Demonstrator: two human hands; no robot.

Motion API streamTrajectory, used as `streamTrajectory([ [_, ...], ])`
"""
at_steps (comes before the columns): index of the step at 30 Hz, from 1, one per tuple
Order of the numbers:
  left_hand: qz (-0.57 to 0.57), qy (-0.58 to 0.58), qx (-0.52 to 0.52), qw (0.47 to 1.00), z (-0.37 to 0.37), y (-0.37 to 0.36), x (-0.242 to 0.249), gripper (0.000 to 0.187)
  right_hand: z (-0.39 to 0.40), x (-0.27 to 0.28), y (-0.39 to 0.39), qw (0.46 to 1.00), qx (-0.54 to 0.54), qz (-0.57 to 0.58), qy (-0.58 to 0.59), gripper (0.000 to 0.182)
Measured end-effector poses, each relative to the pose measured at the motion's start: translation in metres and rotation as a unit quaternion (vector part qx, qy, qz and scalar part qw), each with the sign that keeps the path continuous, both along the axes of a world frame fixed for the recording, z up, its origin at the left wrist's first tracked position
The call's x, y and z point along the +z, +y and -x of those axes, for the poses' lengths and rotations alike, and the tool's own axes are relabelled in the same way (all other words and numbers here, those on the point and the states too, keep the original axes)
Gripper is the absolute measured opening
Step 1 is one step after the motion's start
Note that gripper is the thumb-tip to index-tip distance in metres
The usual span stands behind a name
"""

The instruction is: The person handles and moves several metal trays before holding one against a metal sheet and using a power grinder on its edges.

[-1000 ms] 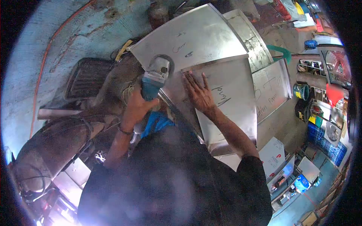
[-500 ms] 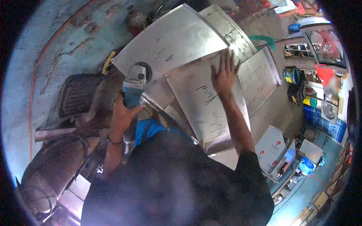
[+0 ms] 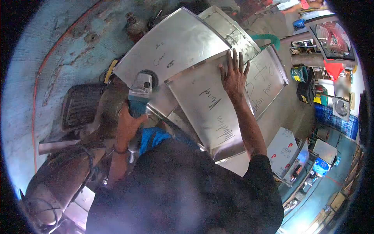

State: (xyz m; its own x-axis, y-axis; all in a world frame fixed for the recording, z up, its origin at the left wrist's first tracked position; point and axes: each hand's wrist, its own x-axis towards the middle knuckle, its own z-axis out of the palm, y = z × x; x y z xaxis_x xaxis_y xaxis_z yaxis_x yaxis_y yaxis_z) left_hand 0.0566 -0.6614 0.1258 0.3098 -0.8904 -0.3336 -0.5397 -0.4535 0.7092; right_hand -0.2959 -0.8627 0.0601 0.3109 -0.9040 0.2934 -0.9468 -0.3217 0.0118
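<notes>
My left hand (image 3: 128, 120) is wrapped round the blue body of an angle grinder (image 3: 140, 92), whose round disc lies over the lower left of a large metal panel (image 3: 173, 43). Fingers spread, my right hand (image 3: 235, 76) rests on the upper right part of a second metal panel (image 3: 208, 105) with handwriting on it. This panel overlaps the first one. To its right is a third marked panel (image 3: 267, 80), partly covered. Another metal sheet (image 3: 228, 29) shows behind them at the top.
A dark ribbed seat-like object (image 3: 82, 106) stands at the left, above a brown tank (image 3: 58, 179). White boxes (image 3: 282, 150) are at the lower right. A teal bucket (image 3: 299, 73) and a black bag (image 3: 306, 91) stand at the right. A green hose (image 3: 267, 39) curves behind the panels.
My right hand is slightly higher in view, its fingers spread wider. The view has shifted a little. My left hand still holds the grinder at the first panel.
</notes>
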Motion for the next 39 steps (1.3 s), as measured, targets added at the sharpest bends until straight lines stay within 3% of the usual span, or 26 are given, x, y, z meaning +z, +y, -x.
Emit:
streamTrajectory([
  [4,0.020,0.042,-0.019,0.999,-0.001,0.000,-0.007,0.076,0.011,-0.018,-0.005,0.998,-0.001,0.023,-0.060,0.050],
  [6,0.037,-0.027,-0.015,0.999,-0.002,0.005,-0.018,0.073,0.015,-0.022,-0.014,0.937,-0.094,-0.034,-0.336,0.040],
  [7,0.036,-0.027,-0.016,0.999,0.001,0.003,-0.011,0.073,0.011,-0.013,-0.020,0.936,-0.095,-0.035,-0.337,0.040],
  [9,-0.035,0.009,-0.028,0.999,0.006,-0.005,0.005,0.078,0.003,0.003,-0.040,0.880,-0.193,-0.140,-0.410,0.036],
  [10,-0.034,0.008,-0.031,0.999,0.006,-0.005,0.006,0.078,0.006,-0.009,-0.052,0.855,-0.149,-0.132,-0.479,0.037],
  [13,-0.031,-0.006,-0.035,0.999,0.008,-0.003,0.001,0.080,0.013,-0.019,-0.065,0.847,-0.169,-0.195,-0.465,0.036],
  [15,0.029,-0.044,-0.053,0.997,0.008,0.002,-0.004,0.081,0.012,-0.018,-0.063,0.835,-0.154,-0.184,-0.495,0.035],
  [19,0.043,-0.034,-0.064,0.996,0.004,0.003,-0.009,0.081,0.013,-0.012,-0.059,0.826,-0.105,-0.182,-0.523,0.032],
  [22,-0.005,-0.046,-0.064,0.997,0.003,0.005,-0.010,0.085,0.012,-0.005,-0.056,0.786,-0.122,-0.225,-0.563,0.036],
  [25,-0.052,-0.068,-0.034,0.996,-0.001,0.008,-0.011,0.084,0.015,-0.010,-0.057,0.789,-0.104,-0.225,-0.563,0.034],
  [27,-0.074,0.051,-0.044,0.995,-0.003,0.000,0.001,0.084,0.014,-0.005,-0.055,0.791,-0.106,-0.229,-0.558,0.035],
  [29,-0.075,0.031,-0.037,0.996,-0.009,0.008,-0.016,0.082,0.017,-0.007,-0.053,0.793,-0.112,-0.233,-0.552,0.035],
  [31,-0.079,0.010,-0.036,0.996,-0.010,0.013,-0.018,0.080,0.026,-0.023,-0.058,0.812,-0.067,-0.190,-0.548,0.030],
  [34,-0.059,-0.008,-0.065,0.996,-0.002,0.005,0.003,0.081,0.046,-0.030,-0.043,0.843,-0.134,-0.109,-0.509,0.028],
  [35,-0.061,0.051,-0.041,0.996,0.004,0.000,0.014,0.081,0.039,0.009,-0.015,0.848,-0.161,-0.068,-0.500,0.027],
  [36,-0.073,0.111,-0.021,0.991,0.010,0.001,0.019,0.081,0.046,0.008,0.009,0.858,-0.189,-0.021,-0.478,0.026],
  [37,-0.054,0.083,-0.040,0.994,0.006,0.008,0.005,0.080,0.053,0.022,0.040,0.871,-0.159,0.024,-0.464,0.023],
  [39,-0.037,0.064,-0.093,0.993,-0.005,0.011,-0.012,0.079,0.081,0.030,0.107,0.900,-0.252,0.091,-0.345,0.017],
])
